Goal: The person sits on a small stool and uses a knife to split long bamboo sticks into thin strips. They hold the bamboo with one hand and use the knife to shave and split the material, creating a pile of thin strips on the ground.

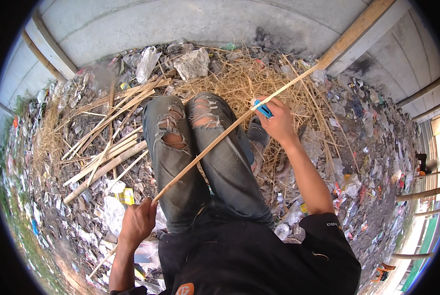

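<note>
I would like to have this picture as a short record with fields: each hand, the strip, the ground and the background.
Left hand: closed around the wooden strip
Right hand: holding a blue tool beside the strip
Strip position: diagonal, lower left to upper right, crossing above the legs
Left of knees: pile of loose strips
Beyond knees: dry straw
Ground: littered with plastic scraps
Background: grey wall

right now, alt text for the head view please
A person's left hand grips a long wooden strip slanting across ripped trousers; the right hand holds a blue tool at it. Straw and litter lie around.
</note>
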`<state>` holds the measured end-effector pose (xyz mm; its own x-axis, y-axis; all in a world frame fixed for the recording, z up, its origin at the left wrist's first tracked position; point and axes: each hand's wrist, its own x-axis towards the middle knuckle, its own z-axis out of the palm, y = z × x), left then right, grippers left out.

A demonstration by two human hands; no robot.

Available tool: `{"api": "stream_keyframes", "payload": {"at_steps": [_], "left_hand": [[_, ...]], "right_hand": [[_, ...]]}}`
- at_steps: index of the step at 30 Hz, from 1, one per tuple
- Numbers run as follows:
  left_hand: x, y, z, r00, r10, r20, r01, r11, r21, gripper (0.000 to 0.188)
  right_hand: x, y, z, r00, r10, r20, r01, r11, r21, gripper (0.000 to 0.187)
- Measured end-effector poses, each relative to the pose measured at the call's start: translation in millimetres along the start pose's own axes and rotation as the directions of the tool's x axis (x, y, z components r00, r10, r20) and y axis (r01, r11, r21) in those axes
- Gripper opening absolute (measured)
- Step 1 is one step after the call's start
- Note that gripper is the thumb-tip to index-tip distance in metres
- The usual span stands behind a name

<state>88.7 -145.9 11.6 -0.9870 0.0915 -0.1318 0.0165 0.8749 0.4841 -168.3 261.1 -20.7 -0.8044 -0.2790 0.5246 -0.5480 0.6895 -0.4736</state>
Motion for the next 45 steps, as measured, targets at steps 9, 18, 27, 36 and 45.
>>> {"api": "stream_keyframes", "payload": {"at_steps": [9,18,27,36,45], "left_hand": [[1,2,-5,0.999,-0.034,0.011,0.034,0.999,0.040,0.029],[15,9,2,1.000,0.005,0.027,-0.005,1.000,0.027,0.029],[48,55,17,0.999,0.038,-0.034,-0.037,0.999,0.022,0.028],[36,64,18,0.988,0.078,-0.129,-0.037,0.955,0.295,0.023],[31,56,17,0.991,0.068,-0.118,-0.031,0.956,0.290,0.021]], "right_hand": [[-4,46,-6,0.742,0.669,-0.029,-0.496,0.578,0.648,0.030],[-37,47,-29,0.509,0.856,0.086,-0.744,0.388,0.544,0.055],[-67,-60,2,0.896,0.343,0.283,-0.368,0.929,0.041,0.059],[-43,-11,15,0.863,0.472,0.179,-0.445,0.879,-0.169,0.067],[-40,-3,8,0.910,0.375,0.176,-0.356,0.925,-0.130,0.061]]}}
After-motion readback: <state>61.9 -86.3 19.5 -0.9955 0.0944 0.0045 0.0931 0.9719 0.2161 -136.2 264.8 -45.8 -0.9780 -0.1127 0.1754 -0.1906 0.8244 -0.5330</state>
